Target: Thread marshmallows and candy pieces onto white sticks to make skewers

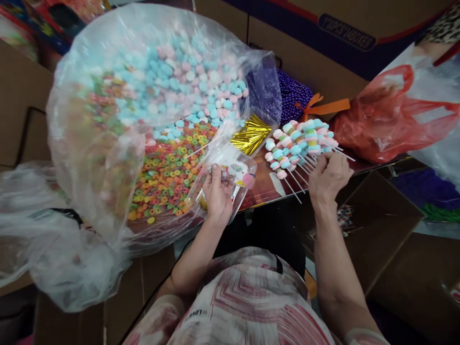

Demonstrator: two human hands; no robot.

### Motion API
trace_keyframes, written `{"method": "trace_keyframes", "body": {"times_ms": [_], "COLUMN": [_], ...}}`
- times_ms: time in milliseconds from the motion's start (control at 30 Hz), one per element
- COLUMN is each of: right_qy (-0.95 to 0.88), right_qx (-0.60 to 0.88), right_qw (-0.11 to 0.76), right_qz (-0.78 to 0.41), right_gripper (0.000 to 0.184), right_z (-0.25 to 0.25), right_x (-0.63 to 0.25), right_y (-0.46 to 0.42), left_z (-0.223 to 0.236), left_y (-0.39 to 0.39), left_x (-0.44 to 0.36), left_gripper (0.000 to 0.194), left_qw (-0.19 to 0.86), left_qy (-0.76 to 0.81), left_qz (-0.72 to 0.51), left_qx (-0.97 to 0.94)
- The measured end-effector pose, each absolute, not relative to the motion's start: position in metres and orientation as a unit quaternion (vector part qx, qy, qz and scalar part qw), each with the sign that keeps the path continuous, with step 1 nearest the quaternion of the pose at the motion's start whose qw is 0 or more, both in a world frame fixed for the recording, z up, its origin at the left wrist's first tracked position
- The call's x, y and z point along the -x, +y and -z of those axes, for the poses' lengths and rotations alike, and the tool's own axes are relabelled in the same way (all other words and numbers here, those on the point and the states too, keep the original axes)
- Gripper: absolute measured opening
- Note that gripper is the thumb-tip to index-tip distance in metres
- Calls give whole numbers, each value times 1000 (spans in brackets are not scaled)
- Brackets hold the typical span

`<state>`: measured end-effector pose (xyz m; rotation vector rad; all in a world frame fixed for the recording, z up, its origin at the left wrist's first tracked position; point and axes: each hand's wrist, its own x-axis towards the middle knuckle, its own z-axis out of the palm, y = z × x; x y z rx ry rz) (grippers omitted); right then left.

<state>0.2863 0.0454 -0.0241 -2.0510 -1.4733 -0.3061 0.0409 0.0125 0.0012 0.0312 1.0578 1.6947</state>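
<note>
My right hand (328, 177) is closed in a pinch at the sticks of the marshmallow skewers (302, 139). These lie in a pile, with pink, blue and white marshmallows on white sticks. The fingertips are partly hidden, but one stick appears to be between them. My left hand (218, 196) is half turned up, its thumb and fingers closed on a clear printed bag (239, 173) over a clear plastic tray (247, 194). Gold twist ties (251, 134) lie just beyond it. A large clear plastic bag (104, 43) holds marshmallows (190, 74) and ring-shaped candies (168, 167).
A red plastic bag (381, 115) stands right of the skewers, with an orange ribbon (325, 106) beside it. Purple dotted material (293, 96) lies behind. Cardboard boxes (377, 215) stand below on the right. Another person's arm (427, 48) shows at top right.
</note>
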Motion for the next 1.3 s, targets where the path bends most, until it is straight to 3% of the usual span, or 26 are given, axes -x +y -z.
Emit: {"method": "trace_keyframes", "body": {"times_ms": [200,433,600,733,833,967,1300], "right_qy": [-572,-572,-563,-624,-686,-736,-804], "right_qx": [738,740,709,627,566,509,460], "right_qw": [342,347,412,467,454,441,375], "right_qz": [108,74,102,3,-50,-76,-39], "right_gripper": [29,28,28,20,12,15,15], "right_z": [32,37,19,-8,-23,-27,-25], "right_x": [-283,-282,-269,-248,-236,-230,-232], "right_y": [44,51,32,-7,-31,-43,-45], "left_z": [4,4,2,2,0,-3,-1], "left_y": [18,16,18,22,24,22,22], "left_x": [-40,-38,-34,-30,-28,-27,-23], "left_gripper": [49,48,46,48,47,47,52], "left_qw": [512,501,480,463,453,457,433], "left_qy": [456,469,467,490,494,484,479], "left_qz": [-726,-725,-740,-737,-740,-745,-761], "left_qx": [-45,-60,-62,-54,-47,-41,-63]}}
